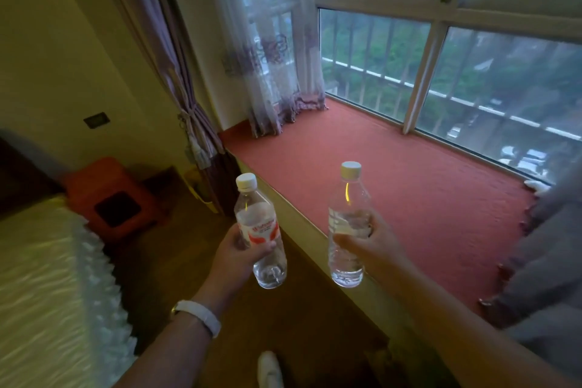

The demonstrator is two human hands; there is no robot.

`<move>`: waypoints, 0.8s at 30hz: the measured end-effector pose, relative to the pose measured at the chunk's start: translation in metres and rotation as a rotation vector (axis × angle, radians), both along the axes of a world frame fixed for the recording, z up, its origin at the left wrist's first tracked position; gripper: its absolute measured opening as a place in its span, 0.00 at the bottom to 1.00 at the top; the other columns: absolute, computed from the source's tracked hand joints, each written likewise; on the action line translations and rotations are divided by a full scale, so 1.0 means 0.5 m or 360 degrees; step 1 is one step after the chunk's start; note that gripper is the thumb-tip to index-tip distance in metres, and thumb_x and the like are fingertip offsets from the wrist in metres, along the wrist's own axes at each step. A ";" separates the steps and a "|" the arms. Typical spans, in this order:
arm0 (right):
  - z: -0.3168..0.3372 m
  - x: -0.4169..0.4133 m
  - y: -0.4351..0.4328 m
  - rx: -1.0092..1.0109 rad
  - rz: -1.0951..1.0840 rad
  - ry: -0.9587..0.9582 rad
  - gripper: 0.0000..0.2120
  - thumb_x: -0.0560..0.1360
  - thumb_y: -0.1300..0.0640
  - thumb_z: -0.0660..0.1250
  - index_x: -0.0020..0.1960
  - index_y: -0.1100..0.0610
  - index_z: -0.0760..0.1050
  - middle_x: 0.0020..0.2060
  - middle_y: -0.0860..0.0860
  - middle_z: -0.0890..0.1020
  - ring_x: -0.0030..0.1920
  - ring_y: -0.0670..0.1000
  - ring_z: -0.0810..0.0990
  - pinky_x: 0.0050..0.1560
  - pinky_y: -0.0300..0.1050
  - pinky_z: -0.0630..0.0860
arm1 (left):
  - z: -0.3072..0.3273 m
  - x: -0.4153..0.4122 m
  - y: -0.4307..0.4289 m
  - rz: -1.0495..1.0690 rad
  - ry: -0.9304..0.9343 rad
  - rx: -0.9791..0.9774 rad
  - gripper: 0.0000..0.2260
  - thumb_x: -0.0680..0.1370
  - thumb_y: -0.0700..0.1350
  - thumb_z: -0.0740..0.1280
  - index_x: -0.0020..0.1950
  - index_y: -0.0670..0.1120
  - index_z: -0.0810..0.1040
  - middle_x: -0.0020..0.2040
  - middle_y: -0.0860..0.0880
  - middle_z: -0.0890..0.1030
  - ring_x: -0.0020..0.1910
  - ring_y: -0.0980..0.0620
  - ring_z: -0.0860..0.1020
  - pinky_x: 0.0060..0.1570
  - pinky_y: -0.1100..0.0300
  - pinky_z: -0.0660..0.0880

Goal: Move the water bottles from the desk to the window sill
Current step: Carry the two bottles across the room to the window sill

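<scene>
The fingers [263, 249] of the left hand [236, 257] are curled round the lower half of a labelled bottle [259, 227], thumb across its red-and-white label. The right hand [374, 246] grips a second bottle [348, 224] the same way at mid-body. Both bottles are capped, upright or nearly so, and held in the air side by side but apart, low in the view at about 6 o'clock. A white wristband [201, 315] sits on the left wrist.

Out from the hands, the window sill [409, 167], covered in red, runs from the centre of the view towards 4 o'clock. The right bottle already overlaps its near edge; the left one hangs just short of that edge, over the floor. A sheer curtain [277, 72] drapes onto the sill's far end at 12 o'clock, grey fabric [541, 255] lies over it at 3 o'clock, and a bed [47, 277] fills 8 o'clock.

I judge the carry is nearly done and the placing step is in hand. Next, both arms need to reach towards 1 o'clock, lower each base flat onto the open red stretch between curtain and fabric, then let go.
</scene>
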State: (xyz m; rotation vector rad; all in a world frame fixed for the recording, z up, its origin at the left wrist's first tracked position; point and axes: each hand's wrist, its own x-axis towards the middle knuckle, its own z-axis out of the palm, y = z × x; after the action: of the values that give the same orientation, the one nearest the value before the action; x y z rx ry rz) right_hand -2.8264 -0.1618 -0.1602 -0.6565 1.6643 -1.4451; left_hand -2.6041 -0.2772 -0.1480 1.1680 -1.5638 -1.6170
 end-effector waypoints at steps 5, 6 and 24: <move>-0.035 0.000 -0.149 0.0047 0.0061 0.0027 0.25 0.61 0.59 0.79 0.55 0.52 0.75 0.47 0.53 0.84 0.46 0.57 0.85 0.52 0.64 0.80 | -0.038 -0.013 -0.161 -0.0002 0.0013 0.0036 0.17 0.71 0.35 0.74 0.57 0.46 0.78 0.51 0.48 0.85 0.49 0.55 0.83 0.42 0.65 0.77; -0.041 0.000 -0.184 0.0061 0.0042 0.0038 0.24 0.62 0.61 0.79 0.55 0.52 0.75 0.47 0.54 0.84 0.47 0.57 0.85 0.53 0.64 0.80 | -0.048 -0.015 -0.201 -0.0010 0.0016 0.0053 0.18 0.70 0.35 0.75 0.58 0.46 0.78 0.51 0.48 0.85 0.50 0.53 0.83 0.43 0.63 0.77; 0.028 -0.050 -0.743 -0.0025 -0.0102 0.0240 0.24 0.67 0.65 0.77 0.60 0.53 0.75 0.48 0.53 0.85 0.46 0.52 0.85 0.48 0.49 0.80 | -0.046 -0.053 -0.831 -0.0214 0.0094 0.0061 0.19 0.70 0.34 0.74 0.59 0.43 0.78 0.53 0.45 0.84 0.54 0.48 0.82 0.50 0.57 0.76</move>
State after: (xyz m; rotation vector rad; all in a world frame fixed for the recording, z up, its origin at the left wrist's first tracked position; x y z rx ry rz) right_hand -2.8516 -0.5333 -0.1463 -0.7428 1.8062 -1.4859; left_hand -2.6304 -0.6927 -0.1711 1.0442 -1.6100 -1.7585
